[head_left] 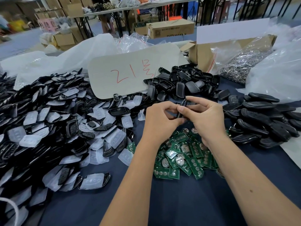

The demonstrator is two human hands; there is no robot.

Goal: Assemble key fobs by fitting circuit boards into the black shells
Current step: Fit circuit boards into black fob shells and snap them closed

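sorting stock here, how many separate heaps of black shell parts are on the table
3: one big heap on the left mixed with clear button pads, one heap behind the hands beside the card marked 21, one stacked heap on the right. More may lie out of frame.

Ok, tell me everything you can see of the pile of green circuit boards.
The pile of green circuit boards lies loose on the dark blue cloth, right below both hands and partly hidden by the forearms. The boards are small, flat rectangles that overlap at all angles. Some show rows of round contact pads, others a silvery round coin-cell holder. No hand touches them.
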